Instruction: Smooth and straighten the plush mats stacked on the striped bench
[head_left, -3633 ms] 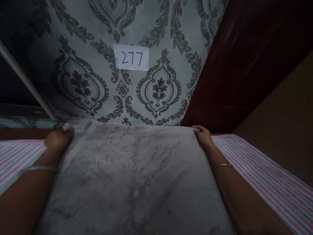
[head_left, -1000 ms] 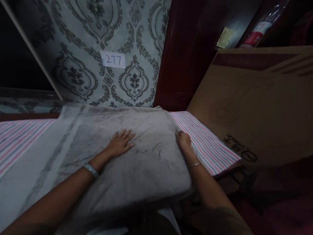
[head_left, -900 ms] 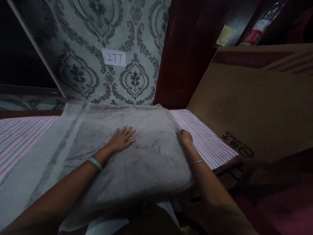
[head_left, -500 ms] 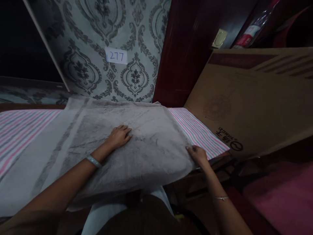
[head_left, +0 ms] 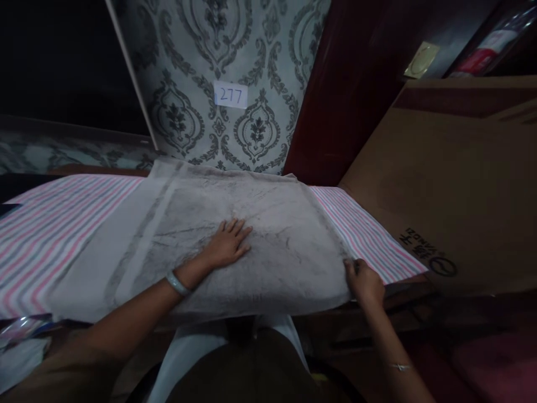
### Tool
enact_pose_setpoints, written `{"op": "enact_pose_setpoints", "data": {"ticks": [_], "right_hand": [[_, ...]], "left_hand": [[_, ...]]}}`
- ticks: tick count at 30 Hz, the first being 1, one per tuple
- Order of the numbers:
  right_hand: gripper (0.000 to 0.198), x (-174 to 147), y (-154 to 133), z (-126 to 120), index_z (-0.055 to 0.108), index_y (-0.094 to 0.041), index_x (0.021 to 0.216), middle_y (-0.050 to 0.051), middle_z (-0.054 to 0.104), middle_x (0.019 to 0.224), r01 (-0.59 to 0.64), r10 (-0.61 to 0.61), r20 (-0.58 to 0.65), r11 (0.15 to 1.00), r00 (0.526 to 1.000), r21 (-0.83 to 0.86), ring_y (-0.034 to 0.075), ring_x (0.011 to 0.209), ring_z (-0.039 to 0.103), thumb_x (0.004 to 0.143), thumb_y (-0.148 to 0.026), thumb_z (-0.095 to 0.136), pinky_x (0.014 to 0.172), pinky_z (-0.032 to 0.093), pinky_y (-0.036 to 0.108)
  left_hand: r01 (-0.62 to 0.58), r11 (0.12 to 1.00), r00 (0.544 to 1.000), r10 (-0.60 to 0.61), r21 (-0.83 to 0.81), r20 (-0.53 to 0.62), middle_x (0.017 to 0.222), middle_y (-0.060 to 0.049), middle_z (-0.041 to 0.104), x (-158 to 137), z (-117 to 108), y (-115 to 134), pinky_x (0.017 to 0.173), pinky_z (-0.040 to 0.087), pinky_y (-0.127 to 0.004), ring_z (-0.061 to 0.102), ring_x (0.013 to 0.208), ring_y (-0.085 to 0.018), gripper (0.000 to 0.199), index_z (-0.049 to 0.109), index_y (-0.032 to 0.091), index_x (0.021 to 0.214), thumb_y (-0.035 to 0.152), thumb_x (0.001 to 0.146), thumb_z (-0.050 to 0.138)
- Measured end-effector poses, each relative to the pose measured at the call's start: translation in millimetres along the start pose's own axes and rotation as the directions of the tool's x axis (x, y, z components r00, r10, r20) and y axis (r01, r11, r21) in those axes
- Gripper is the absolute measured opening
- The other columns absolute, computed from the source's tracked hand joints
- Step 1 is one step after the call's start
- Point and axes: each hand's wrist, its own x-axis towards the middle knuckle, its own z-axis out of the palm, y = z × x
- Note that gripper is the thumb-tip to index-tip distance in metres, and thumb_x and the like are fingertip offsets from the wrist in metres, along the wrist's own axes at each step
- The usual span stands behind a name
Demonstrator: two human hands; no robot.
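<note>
A grey towel [head_left: 268, 268] with a darker band near its left end lies spread over a striped cloth [head_left: 75, 218] on the table. Flat on the middle of the towel rests my left hand [head_left: 229, 243], its fingers spread. My right hand [head_left: 364, 280] pinches the towel's right edge close to the front corner. Fine creases run across the towel around my left hand, and its front side hangs over the table edge.
A large cardboard box [head_left: 444, 184] stands at the right, beside a dark red door frame [head_left: 327, 106]. A bottle [head_left: 486, 53] lies behind it. Patterned wallpaper with a "277" label [head_left: 230, 95] and a dark screen [head_left: 62, 67] are at the back. A plastic bag [head_left: 25, 352] shows lower left.
The view has swung left, so everything sits further right. My left hand's fingers are more spread on the towel. My right hand still grips the towel's edge.
</note>
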Motion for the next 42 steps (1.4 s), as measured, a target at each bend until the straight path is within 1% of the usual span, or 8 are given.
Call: {"op": "enact_pose_setpoints", "data": {"ticks": [6, 9, 14, 19, 23, 33, 37, 42], "right_hand": [[0.050, -3.4, 6.4, 9.1, 0.061, -0.016, 0.124, 0.019, 0.070, 0.094, -0.020, 0.020, -0.023, 1.000, 1.000, 0.016, 0.032, 0.087, 0.068, 0.096, -0.048, 0.034, 0.072, 0.049, 0.040], [0.048, 0.3, 4.8, 15.9, 0.062, -0.012, 0.121, 0.021, 0.068, 0.101, 0.100, -0.091, -0.181, 0.994, 0.979, 0.045, 0.036, 0.096, 0.064, 0.093, -0.043, 0.039, 0.077, 0.050, 0.045], [0.050, -12.3, -58.9, 31.7, 0.057, -0.012, 0.129, 0.022, 0.057, 0.131, 0.632, -0.528, -0.463, 0.769, 0.712, 0.096, 0.035, 0.124, 0.050, 0.092, -0.042, 0.042, 0.099, 0.042, 0.053], [0.058, -58.1, -165.6, 33.6, 0.037, -0.025, 0.150, 0.009, 0.030, 0.160, 0.841, -0.835, -0.113, 0.526, 0.539, 0.128, 0.030, 0.147, 0.021, 0.095, -0.041, 0.043, 0.113, 0.027, 0.053], [0.062, -64.2, -187.4, 29.6, 0.027, -0.032, 0.155, 0.001, 0.021, 0.163, 0.888, -0.901, 0.112, 0.432, 0.418, 0.157, 0.027, 0.150, 0.013, 0.096, -0.047, 0.042, 0.118, 0.015, 0.054], [0.061, 18.5, -56.9, 43.5, 0.028, -0.026, 0.155, 0.004, 0.026, 0.162, 0.564, -0.563, 0.035, 0.824, 0.825, -0.053, 0.028, 0.149, 0.018, 0.098, -0.049, 0.033, 0.115, 0.026, 0.052], [0.061, 26.9, -35.7, 45.3, 0.031, -0.023, 0.154, 0.006, 0.025, 0.162, 0.471, -0.472, 0.009, 0.879, 0.882, -0.077, 0.029, 0.148, 0.022, 0.098, -0.048, 0.027, 0.114, 0.028, 0.052], [0.066, 27.3, -33.6, 54.1, 0.034, -0.021, 0.152, 0.009, 0.029, 0.160, 0.461, -0.462, -0.051, 0.887, 0.886, -0.016, 0.031, 0.146, 0.027, 0.095, -0.053, 0.026, 0.113, 0.030, 0.053]], "left_hand": [[-0.012, 0.999, 0.999, 0.013, -0.048, 0.034, 0.163, -0.006, 0.022, -50.5, 3.8, 10.2, 0.118, 0.012, -0.061, 0.012, 0.151, -0.032, 0.058, 0.032, 0.030, 0.151, 0.050, 0.097, 0.035], [-0.013, 0.997, 1.000, 0.012, -0.070, -0.015, 0.163, -0.005, 0.023, -78.0, 5.7, 12.0, 0.118, 0.012, -0.062, 0.012, 0.151, -0.032, 0.057, 0.033, 0.032, 0.151, 0.050, 0.097, 0.035], [-0.027, 0.993, 0.997, 0.020, -0.115, -0.070, 0.161, -0.007, 0.027, -96.3, 1.9, 4.2, 0.119, 0.017, -0.059, 0.021, 0.149, -0.030, 0.056, 0.034, 0.031, 0.151, 0.049, 0.097, 0.036], [0.178, 0.983, 0.982, -0.181, -0.045, -0.061, 0.161, -0.011, 0.026, -91.7, -3.0, -11.6, 0.116, 0.016, -0.065, 0.021, 0.149, -0.033, 0.063, 0.032, 0.027, 0.152, 0.053, 0.095, 0.039], [0.240, 0.971, 0.969, -0.240, -0.002, -0.052, 0.161, -0.011, 0.025, -99.7, -0.7, -16.0, 0.116, 0.019, -0.064, 0.020, 0.149, -0.033, 0.065, 0.033, 0.027, 0.151, 0.058, 0.094, 0.035], [0.451, 0.889, 0.893, -0.448, 0.085, -0.051, 0.161, -0.009, 0.025, -125.3, -10.7, -41.9, 0.114, 0.021, -0.064, 0.020, 0.149, -0.034, 0.068, 0.034, 0.027, 0.151, 0.060, 0.092, 0.032], [0.551, 0.828, 0.835, -0.546, 0.106, -0.077, 0.160, -0.010, 0.027, -125.8, -11.2, -42.0, 0.112, 0.024, -0.065, 0.019, 0.148, -0.037, 0.070, 0.034, 0.021, 0.152, 0.057, 0.092, 0.031], [0.549, 0.833, 0.836, -0.547, 0.068, -0.048, 0.161, -0.010, 0.025, -126.7, -13.9, -43.9, 0.112, 0.026, -0.064, 0.021, 0.148, -0.036, 0.069, 0.034, 0.023, 0.152, 0.058, 0.092, 0.033]]}}
